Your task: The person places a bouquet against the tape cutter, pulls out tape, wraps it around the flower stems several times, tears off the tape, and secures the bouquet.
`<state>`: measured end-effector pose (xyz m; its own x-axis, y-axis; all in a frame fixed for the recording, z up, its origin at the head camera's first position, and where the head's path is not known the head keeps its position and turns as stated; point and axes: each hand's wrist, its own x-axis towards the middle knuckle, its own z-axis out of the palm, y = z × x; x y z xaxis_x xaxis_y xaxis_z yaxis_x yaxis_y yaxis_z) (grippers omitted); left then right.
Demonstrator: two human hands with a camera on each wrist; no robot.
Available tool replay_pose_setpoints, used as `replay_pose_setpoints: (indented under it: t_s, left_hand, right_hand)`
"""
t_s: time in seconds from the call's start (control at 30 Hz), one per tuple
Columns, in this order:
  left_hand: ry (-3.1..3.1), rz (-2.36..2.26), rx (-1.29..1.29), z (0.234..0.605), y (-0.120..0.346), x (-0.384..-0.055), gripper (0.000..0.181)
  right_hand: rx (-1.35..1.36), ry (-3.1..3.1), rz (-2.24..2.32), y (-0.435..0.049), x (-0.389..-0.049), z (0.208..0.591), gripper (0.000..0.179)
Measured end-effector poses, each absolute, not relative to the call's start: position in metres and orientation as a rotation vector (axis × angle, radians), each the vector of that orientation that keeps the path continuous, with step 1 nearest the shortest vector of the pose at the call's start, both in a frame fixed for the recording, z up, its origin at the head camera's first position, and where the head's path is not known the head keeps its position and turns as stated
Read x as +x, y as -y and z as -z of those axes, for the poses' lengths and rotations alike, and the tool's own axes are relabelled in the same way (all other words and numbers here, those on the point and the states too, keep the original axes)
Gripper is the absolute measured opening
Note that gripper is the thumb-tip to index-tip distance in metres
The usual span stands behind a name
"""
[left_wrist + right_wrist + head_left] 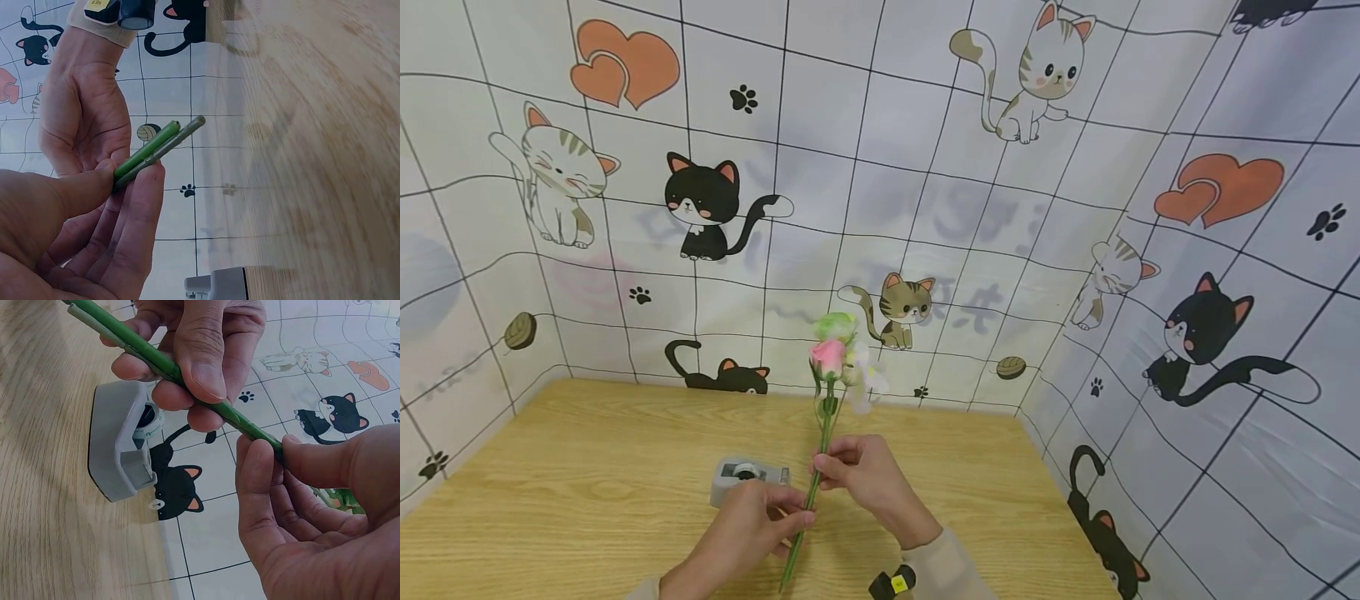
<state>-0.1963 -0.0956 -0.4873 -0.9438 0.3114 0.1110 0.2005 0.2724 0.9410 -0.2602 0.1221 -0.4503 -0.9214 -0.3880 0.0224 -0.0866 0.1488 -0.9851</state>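
Note:
Two green flower stems (147, 152) lie side by side in both hands, tilted over the table. At their top, in the head view, are a pink rose (828, 358), a green bloom (835, 324) and a pale white flower (867, 382). Lower down, my left hand (747, 518) pinches the stems between thumb and fingers, with the cut ends sticking out below. Higher up, just under the blooms, the right hand (871, 479) pinches the stems with thumb and fingertips. A grey tape dispenser (726, 482) stands just behind the left hand, partly covered by it.
The wood-grain table (625, 442) reaches back to a white wall covering (820, 208) printed with cats and grid lines, which also rises at the left and right. A black device with a yellow label (891, 583) sits by the right sleeve (946, 567).

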Motion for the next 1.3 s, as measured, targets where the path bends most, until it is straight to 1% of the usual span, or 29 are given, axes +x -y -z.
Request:
replay_pose_setpoints:
  t_s: [0.37,0.6,0.73,0.87,1.3]
  left_hand:
    - [-2.426,-1.762,0.506,0.486,0.093,-0.196,0.013]
    - [-2.389,-1.750,0.554,0.484,0.094,-0.197,0.008]
    - [-2.339,-1.754,0.580,0.484,0.096,-0.198,0.007]
    - [-2.336,-1.738,0.605,0.484,0.098,-0.198,0.007]
    - [-2.502,-1.728,0.714,0.485,0.097,-0.192,0.008]
  right_hand:
    - [-0.517,-2.228,1.832,-0.125,-0.259,0.449,0.011]
    - [-0.548,-2.212,1.825,-0.130,-0.257,0.445,0.012]
    - [-0.579,-2.200,1.801,-0.131,-0.257,0.444,0.016]
    - [-0.602,-2.170,1.771,-0.133,-0.256,0.443,0.020]
    - [-0.630,-2.126,1.837,-0.131,-0.248,0.445,0.021]
